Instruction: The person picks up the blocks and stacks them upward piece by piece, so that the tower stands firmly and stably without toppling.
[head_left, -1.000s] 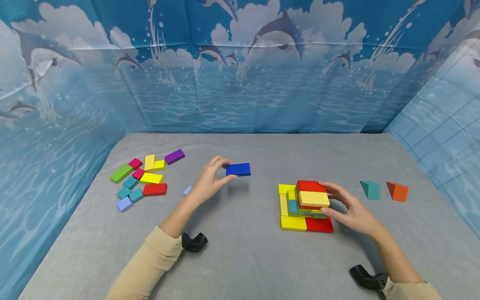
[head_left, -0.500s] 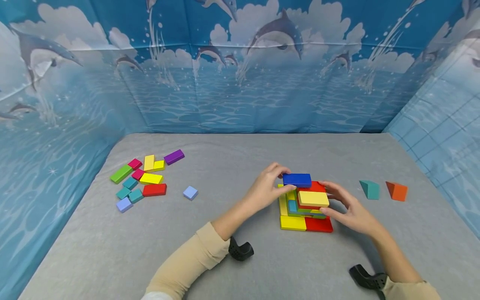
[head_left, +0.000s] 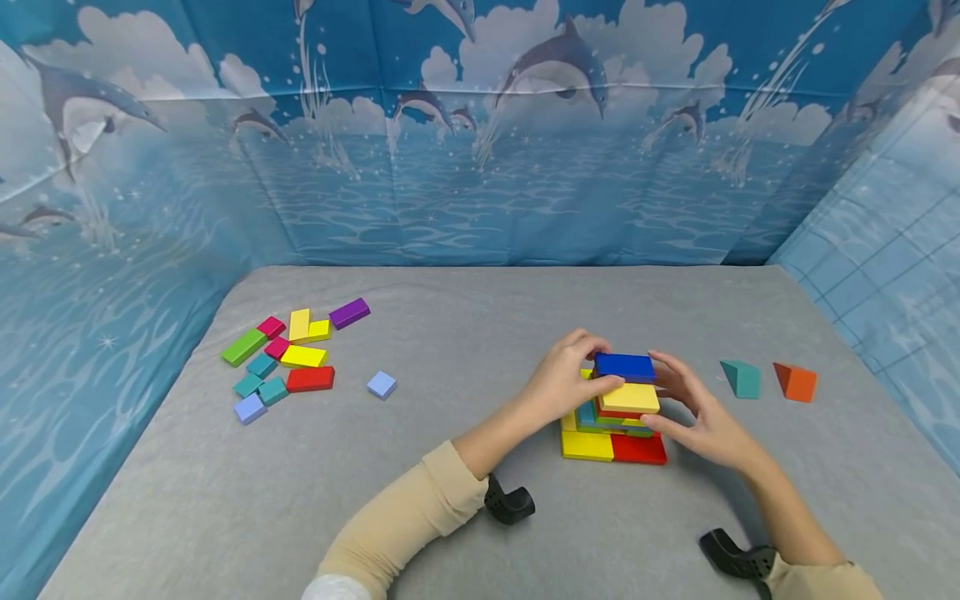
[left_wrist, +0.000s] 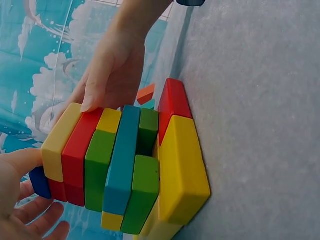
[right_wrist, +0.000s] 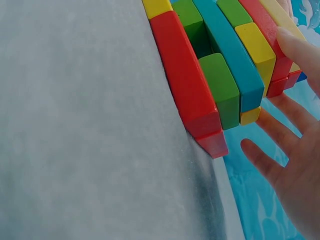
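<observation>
A layered tower of coloured wooden blocks (head_left: 587, 447) stands right of centre, with yellow and red blocks at its wide base. My left hand (head_left: 558, 381) holds a dark blue block (head_left: 624, 367) at the tower's top, behind a cream block (head_left: 630, 397). In the left wrist view only an end of the blue block (left_wrist: 39, 183) shows, past the cream one. My right hand (head_left: 703, 421) grips the tower's upper right side. Its thumb (right_wrist: 300, 52) lies on the front of a red block (right_wrist: 272, 37), while its other fingers reach round the back.
Loose blocks lie at the left, among them a red block (head_left: 310, 379), a green block (head_left: 243, 347) and a purple block (head_left: 349, 313). A light blue block (head_left: 382, 385) sits apart. Right of the tower stand a teal wedge (head_left: 742, 380) and an orange wedge (head_left: 797, 382).
My left hand has carried the blue block rightward from mid-table to the tower's top, behind the cream block. The right hand has stayed at the tower's right side.
</observation>
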